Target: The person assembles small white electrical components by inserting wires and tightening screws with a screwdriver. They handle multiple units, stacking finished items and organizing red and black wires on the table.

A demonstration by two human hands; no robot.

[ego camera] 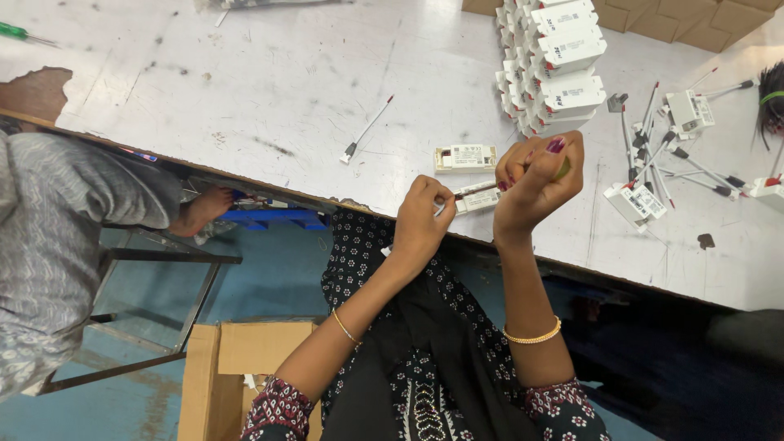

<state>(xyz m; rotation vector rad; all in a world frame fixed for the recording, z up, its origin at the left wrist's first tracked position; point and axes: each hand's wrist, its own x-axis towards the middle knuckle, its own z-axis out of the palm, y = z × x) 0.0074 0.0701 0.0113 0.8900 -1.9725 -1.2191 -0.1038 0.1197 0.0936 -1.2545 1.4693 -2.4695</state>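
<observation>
Centre of frame, at the edge of the scuffed white worktable [286,90]: my left hand [425,216] pinches the small white rectangular plastic module [476,198]. My right hand [535,184] is fisted tight around a screwdriver [490,187], tip on the module. Another white module [465,157] lies just above; a stack of white modules [559,65] sits upper right.

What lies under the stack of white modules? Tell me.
The stack of white modules rests on the worn white table. The surface beneath is covered, so nothing else can be seen there.
</observation>
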